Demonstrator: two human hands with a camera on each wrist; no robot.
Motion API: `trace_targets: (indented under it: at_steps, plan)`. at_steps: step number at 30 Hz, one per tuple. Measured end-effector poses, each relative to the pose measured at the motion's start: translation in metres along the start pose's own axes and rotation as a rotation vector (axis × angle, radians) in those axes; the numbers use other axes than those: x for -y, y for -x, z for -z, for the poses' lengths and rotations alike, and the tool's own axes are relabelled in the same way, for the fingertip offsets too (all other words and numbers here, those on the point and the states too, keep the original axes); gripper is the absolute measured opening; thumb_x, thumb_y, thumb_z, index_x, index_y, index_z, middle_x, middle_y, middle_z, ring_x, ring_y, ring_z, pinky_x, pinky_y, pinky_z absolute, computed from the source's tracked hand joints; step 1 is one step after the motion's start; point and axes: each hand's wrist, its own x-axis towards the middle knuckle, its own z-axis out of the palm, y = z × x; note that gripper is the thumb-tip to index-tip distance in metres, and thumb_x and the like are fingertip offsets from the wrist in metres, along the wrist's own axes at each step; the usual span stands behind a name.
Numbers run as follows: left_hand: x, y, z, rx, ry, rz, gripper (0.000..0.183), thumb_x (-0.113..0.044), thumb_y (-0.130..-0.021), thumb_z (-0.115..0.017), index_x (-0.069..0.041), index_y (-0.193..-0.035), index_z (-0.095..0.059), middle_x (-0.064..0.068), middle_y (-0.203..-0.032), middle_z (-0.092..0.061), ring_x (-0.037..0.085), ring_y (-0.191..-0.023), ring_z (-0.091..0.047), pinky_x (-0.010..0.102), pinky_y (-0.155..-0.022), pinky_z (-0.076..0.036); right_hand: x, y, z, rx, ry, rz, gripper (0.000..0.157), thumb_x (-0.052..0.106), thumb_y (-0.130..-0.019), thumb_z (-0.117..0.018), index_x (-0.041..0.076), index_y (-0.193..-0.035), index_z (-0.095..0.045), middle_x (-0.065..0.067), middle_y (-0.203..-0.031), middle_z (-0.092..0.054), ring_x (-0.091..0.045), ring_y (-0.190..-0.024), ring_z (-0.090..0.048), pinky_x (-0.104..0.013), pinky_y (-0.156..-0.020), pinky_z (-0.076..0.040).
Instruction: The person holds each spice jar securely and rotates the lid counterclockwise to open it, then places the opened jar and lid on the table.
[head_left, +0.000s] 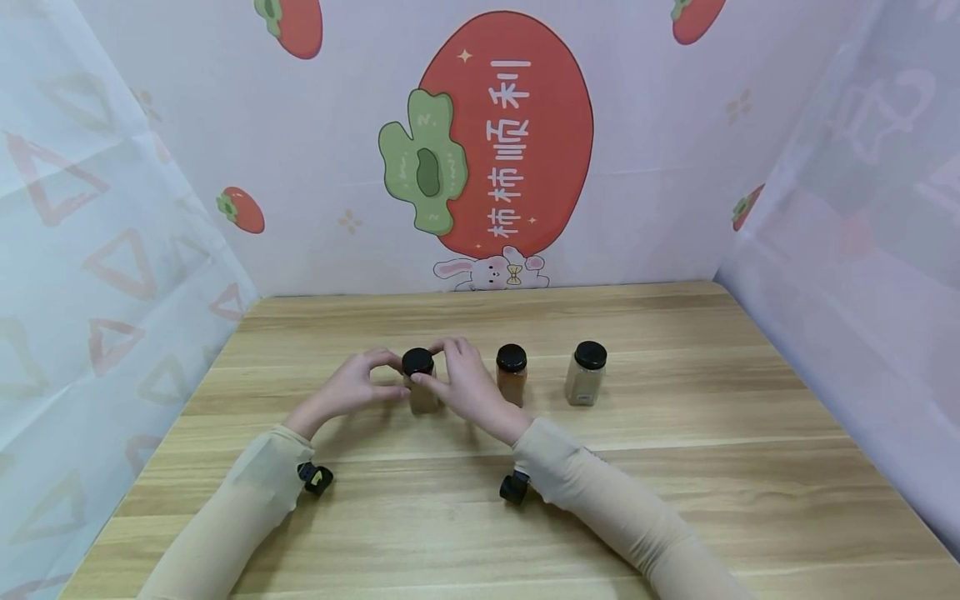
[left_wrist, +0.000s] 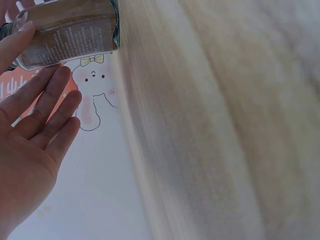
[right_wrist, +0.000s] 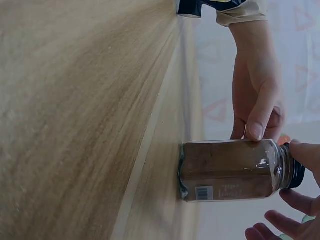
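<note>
A clear glass spice jar (head_left: 424, 403) with brown powder and a black lid (head_left: 417, 360) stands upright on the table between both hands. My left hand (head_left: 351, 388) holds its body from the left; in the left wrist view the thumb lies on the jar (left_wrist: 75, 37) and the fingers reach along the other side, partly hidden. From the right, my right hand (head_left: 471, 385) pinches the lid between thumb and index finger. In the right wrist view the lid looks seated on the jar (right_wrist: 225, 170), and the other fingers are spread away from it.
A second black-lidded jar (head_left: 512, 387) with orange-brown powder stands just right of my right hand. Farther right is a third jar (head_left: 583, 383) with pale contents. All stand on a wooden table (head_left: 420, 525), with printed cloth walls (head_left: 322, 150) at its back and sides.
</note>
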Motion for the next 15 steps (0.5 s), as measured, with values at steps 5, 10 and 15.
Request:
trace_targets:
  at_steps: [5, 10, 15]
  plan:
    - [-0.0004, 0.0009, -0.0003, 0.001, 0.007, 0.003, 0.033, -0.031, -0.077, -0.078, -0.019, -0.106, -0.068, -0.003, -0.105, -0.066, 0.024, -0.111, -0.058, 0.052, -0.099, -0.042, 0.0011, 0.0008, -0.0005, -0.009, 0.029, 0.007, 0.054, 0.046, -0.087, -0.063, 0.009, -0.124, -0.05, -0.012, -0.128, -0.048, -0.026, -0.121, -0.046, -0.041, -0.099, -0.045]
    - [-0.0002, 0.0012, -0.0008, -0.001, 0.002, 0.003, 0.033, -0.031, -0.077, -0.078, -0.018, -0.106, -0.068, -0.002, -0.106, -0.066, 0.024, -0.11, -0.058, 0.053, -0.099, -0.041, 0.0004, -0.001, 0.0008, 0.0, 0.014, 0.029, 0.051, 0.041, -0.088, -0.065, 0.009, -0.124, -0.051, -0.011, -0.128, -0.049, -0.027, -0.123, -0.046, -0.041, -0.101, -0.043]
    - [-0.0008, 0.0009, -0.0003, 0.0, 0.001, 0.001, 0.032, -0.03, -0.077, -0.078, -0.017, -0.104, -0.068, -0.001, -0.106, -0.067, 0.024, -0.11, -0.058, 0.052, -0.098, -0.042, -0.0013, -0.005, 0.0048, 0.037, -0.02, 0.046, 0.049, 0.037, -0.088, -0.066, 0.009, -0.125, -0.052, -0.012, -0.131, -0.048, -0.029, -0.127, -0.043, -0.042, -0.105, -0.04]
